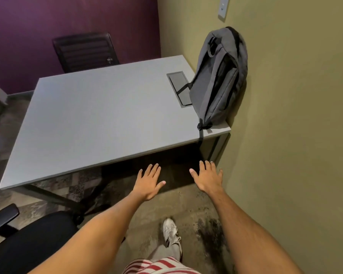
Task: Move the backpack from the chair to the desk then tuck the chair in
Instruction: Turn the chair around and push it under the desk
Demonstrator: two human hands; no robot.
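- At the far left bottom, the black chair (31, 240) sits well out from the desk, its armrest (2, 215) poking up toward the left edge; its seat lies beside and under the left forearm.
- The grey desk (91, 115) fills the middle, its top bare across the left and centre; the near edge runs diagonally from lower left up to the right corner.
- Under that near edge lies open carpeted floor (178, 202), with dark desk legs crossing on the left.
- A second dark chair (85, 51) stands behind the desk's far side, against the purple wall.
- The left hand (149, 183) hovers palm down, fingers spread and holding nothing, just below the desk's near edge.
- The right hand (208, 177) is likewise flat, spread and empty, near the desk's right corner.
- The grey backpack (218, 80) stands upright on the desk's right end, leaning against the olive wall (295, 135), well above and beyond both hands; one strap (200, 135) dangles over the near edge.
- A recessed panel (179, 86) lies just left of the backpack.
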